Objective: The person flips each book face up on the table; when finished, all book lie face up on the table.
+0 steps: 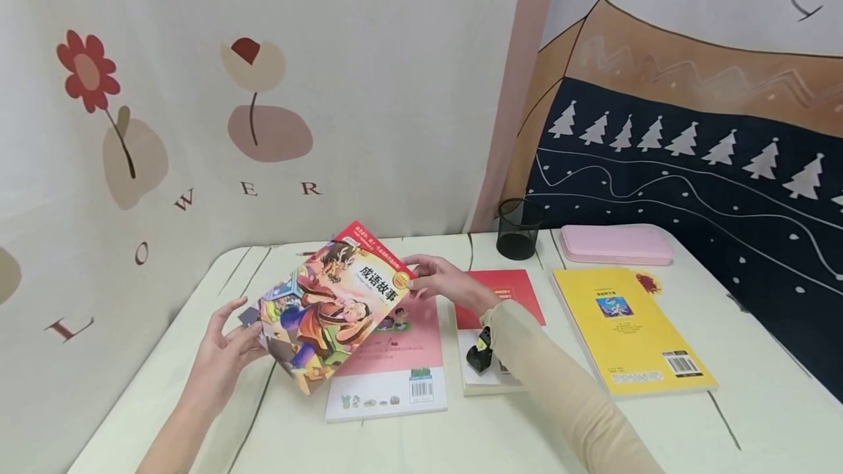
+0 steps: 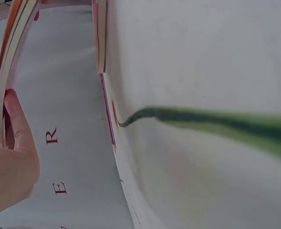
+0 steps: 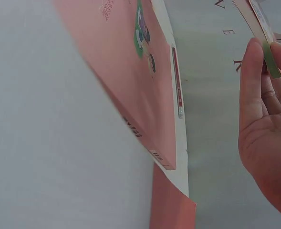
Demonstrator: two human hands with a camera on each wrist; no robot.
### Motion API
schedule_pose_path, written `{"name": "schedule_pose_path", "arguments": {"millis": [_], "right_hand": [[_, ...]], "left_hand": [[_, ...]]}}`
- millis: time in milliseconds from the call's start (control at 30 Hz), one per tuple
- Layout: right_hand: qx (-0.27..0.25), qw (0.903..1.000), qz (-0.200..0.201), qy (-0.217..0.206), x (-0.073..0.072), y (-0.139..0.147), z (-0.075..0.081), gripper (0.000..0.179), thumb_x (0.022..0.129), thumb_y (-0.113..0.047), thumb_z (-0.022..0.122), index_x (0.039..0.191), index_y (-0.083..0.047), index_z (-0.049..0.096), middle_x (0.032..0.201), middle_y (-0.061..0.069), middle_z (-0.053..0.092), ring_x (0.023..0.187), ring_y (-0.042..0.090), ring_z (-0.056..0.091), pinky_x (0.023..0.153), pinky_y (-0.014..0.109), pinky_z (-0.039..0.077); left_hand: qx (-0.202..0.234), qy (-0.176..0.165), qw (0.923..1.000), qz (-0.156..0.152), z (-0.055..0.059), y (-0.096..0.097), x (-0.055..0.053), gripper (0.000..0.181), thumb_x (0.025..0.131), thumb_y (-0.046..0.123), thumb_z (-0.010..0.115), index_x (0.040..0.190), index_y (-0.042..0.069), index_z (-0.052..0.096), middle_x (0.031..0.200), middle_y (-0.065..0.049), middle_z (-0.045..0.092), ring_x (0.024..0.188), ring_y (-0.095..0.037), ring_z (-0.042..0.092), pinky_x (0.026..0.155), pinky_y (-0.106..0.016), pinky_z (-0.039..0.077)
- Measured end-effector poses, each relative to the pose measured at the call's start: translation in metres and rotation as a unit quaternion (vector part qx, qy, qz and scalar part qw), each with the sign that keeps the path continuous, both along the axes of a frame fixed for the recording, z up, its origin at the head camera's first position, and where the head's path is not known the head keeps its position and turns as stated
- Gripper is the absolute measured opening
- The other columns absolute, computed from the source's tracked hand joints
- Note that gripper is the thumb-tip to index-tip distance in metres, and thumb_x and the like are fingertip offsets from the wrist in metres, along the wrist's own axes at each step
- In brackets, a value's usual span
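Observation:
Both hands hold up a colourful illustrated book [image 1: 336, 306] with a red top band, tilted, its cover facing the head camera. The left hand [image 1: 224, 346] pinches its lower left edge between thumb and fingers; the left wrist view shows this hand [image 2: 14, 152] gripping the page edges. At the upper right edge, the right hand [image 1: 448, 280] pinches the book, and the right wrist view shows the thumb and fingers of the right hand [image 3: 269, 114] on a corner. Below the raised book lies a pink and white book [image 1: 402, 379], partly covered by it in the head view.
A red and white book [image 1: 507, 291] lies under the right forearm, and a yellow book [image 1: 632, 335] lies further right. Along the back stand a black mesh pen holder [image 1: 519, 229] and a pink case [image 1: 615, 243]. A pencil [image 3: 177, 81] lies behind the pink book. Printed curtains hang behind the table.

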State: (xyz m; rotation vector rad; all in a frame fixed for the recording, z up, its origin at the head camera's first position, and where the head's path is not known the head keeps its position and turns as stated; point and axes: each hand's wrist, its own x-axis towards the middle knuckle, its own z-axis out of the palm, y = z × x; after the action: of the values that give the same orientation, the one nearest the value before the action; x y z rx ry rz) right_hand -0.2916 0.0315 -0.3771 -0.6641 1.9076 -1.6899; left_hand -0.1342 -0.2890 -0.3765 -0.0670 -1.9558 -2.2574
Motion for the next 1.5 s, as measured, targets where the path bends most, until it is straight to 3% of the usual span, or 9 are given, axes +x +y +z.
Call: {"name": "schedule_pose_path", "arguments": {"millis": [233,533,700,933,1333,1500], "right_hand": [[-0.008,0.9997,0.003,-0.021,0.001,-0.001,0.001,0.041,0.086,-0.013,0.054,0.126,-0.01,0.046,0.105,0.01,0.055,0.101,0.034,0.05,0.086,0.043,0.041],[-0.047,0.997,-0.033,-0.051,-0.001,-0.008,-0.003,0.038,0.085,-0.005,0.051,0.122,-0.007,0.047,0.107,0.012,0.056,0.101,0.041,0.049,0.089,0.049,0.036],[-0.063,0.9947,-0.058,-0.056,0.0,-0.014,-0.006,0.033,0.087,-0.004,0.05,0.119,-0.002,0.048,0.102,0.013,0.057,0.095,0.04,0.052,0.089,0.05,0.036],[-0.095,0.9874,-0.11,-0.063,0.001,-0.027,-0.013,0.029,0.087,-0.01,0.053,0.115,-0.001,0.049,0.096,0.012,0.059,0.086,0.027,0.058,0.087,0.047,0.039],[-0.098,0.9801,-0.16,-0.065,0.01,-0.055,-0.025,0.038,0.083,-0.01,0.059,0.119,-0.008,0.049,0.096,0.011,0.061,0.088,0.024,0.06,0.081,0.038,0.044],[-0.082,0.9793,-0.168,-0.078,0.014,-0.069,-0.026,0.04,0.082,-0.014,0.062,0.12,-0.018,0.051,0.103,0.004,0.059,0.092,0.02,0.056,0.074,0.047,0.043]], "left_hand": [[-0.056,-0.012,0.9982,-0.018,-0.002,-0.006,0.001,0.044,0.088,0.001,0.051,0.123,0.022,0.033,0.085,0.0,0.063,0.074,-0.013,0.061,0.067,-0.024,0.05],[-0.113,-0.077,0.9888,-0.061,-0.004,-0.012,0.005,0.036,0.086,0.006,0.055,0.117,0.018,0.041,0.092,-0.004,0.061,0.081,-0.017,0.061,0.072,-0.027,0.049],[-0.117,-0.089,0.9838,-0.103,-0.004,-0.017,0.008,0.033,0.086,0.005,0.054,0.114,0.02,0.044,0.093,-0.005,0.063,0.082,-0.019,0.06,0.073,-0.029,0.048],[-0.124,-0.081,0.9742,-0.17,-0.005,-0.026,0.01,0.032,0.088,0.002,0.05,0.114,0.019,0.044,0.095,-0.009,0.062,0.084,-0.024,0.059,0.077,-0.035,0.047],[-0.192,-0.116,0.9571,-0.183,-0.002,-0.04,0.02,0.029,0.089,0.009,0.05,0.112,0.025,0.044,0.099,-0.011,0.061,0.089,-0.03,0.058,0.077,-0.029,0.045],[-0.219,-0.111,0.9467,-0.209,-0.001,-0.051,0.023,0.032,0.09,0.009,0.047,0.113,0.031,0.044,0.098,-0.013,0.06,0.087,-0.03,0.058,0.076,-0.028,0.045]]}}
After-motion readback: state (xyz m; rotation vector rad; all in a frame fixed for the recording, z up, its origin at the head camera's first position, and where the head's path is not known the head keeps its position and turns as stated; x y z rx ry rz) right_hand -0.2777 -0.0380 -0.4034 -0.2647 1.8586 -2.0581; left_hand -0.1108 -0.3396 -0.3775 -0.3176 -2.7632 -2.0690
